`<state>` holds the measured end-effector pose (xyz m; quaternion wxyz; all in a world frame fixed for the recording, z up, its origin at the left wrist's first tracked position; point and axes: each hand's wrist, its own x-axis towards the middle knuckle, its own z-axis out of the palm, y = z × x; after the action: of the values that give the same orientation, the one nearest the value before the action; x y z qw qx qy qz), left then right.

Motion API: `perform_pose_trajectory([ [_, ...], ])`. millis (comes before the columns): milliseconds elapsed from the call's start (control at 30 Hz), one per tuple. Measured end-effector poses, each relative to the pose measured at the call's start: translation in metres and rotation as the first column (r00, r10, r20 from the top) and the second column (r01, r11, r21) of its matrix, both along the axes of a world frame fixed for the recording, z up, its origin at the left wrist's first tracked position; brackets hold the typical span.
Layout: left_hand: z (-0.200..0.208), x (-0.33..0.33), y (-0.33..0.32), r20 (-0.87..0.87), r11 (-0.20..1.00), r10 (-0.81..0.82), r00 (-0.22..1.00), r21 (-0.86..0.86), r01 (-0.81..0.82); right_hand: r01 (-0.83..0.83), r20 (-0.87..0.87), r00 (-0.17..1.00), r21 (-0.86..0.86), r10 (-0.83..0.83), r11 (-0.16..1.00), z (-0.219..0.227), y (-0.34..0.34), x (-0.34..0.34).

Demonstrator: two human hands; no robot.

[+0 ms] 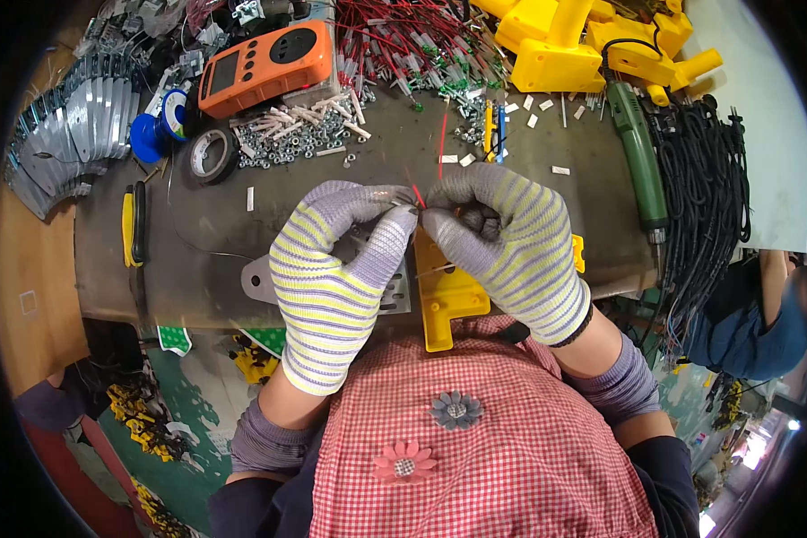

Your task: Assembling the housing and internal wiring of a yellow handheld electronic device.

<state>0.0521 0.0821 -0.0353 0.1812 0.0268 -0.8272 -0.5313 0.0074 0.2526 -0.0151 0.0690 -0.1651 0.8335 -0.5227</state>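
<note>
Both hands wear striped knit gloves and meet fingertip to fingertip over the bench. My left hand [336,260] pinches the end of a thin red wire [418,195]. Thumb and forefinger of my right hand [516,242] close on the same spot from the other side; the exact contact is hidden by the fingertips. Below them lies a yellow plastic housing [453,300], partly covered by my right hand. A grey metal plate [260,282] with a rounded, holed end rests beneath my left hand.
At the back stand an orange meter [264,67], piled nuts and pale sleeves [300,128], red wires [412,45] and yellow housings [556,54]. Black tape [212,156] and yellow-black snips [134,224] lie left. A green electric screwdriver [637,157] and black cables [704,179] sit right.
</note>
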Motion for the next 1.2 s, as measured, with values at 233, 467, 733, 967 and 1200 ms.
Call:
perform_pose_trajectory([
  [233,0.004,-0.003,-0.001,0.062,0.995,-0.070,0.996,0.074,0.065,-0.058,-0.182,0.981,0.043,0.064,0.997,-0.012,0.001,0.001],
  [467,0.010,-0.006,-0.001,0.103,0.986,-0.126,0.987,0.120,0.113,-0.065,-0.225,0.972,0.010,0.065,0.998,-0.014,0.003,0.001],
  [733,0.009,-0.007,-0.002,0.112,0.980,-0.145,0.983,0.155,0.127,-0.070,-0.205,0.974,0.114,0.092,0.991,-0.009,0.005,0.001],
  [967,0.016,-0.025,-0.016,0.128,0.926,-0.365,0.922,0.155,0.345,-0.074,-0.489,0.862,0.145,0.136,0.987,0.004,0.028,-0.012],
  [1200,0.021,-0.024,-0.013,0.137,0.879,-0.471,0.872,-0.010,0.476,-0.196,-0.697,0.293,0.626,0.654,0.755,0.029,0.034,-0.045],
])
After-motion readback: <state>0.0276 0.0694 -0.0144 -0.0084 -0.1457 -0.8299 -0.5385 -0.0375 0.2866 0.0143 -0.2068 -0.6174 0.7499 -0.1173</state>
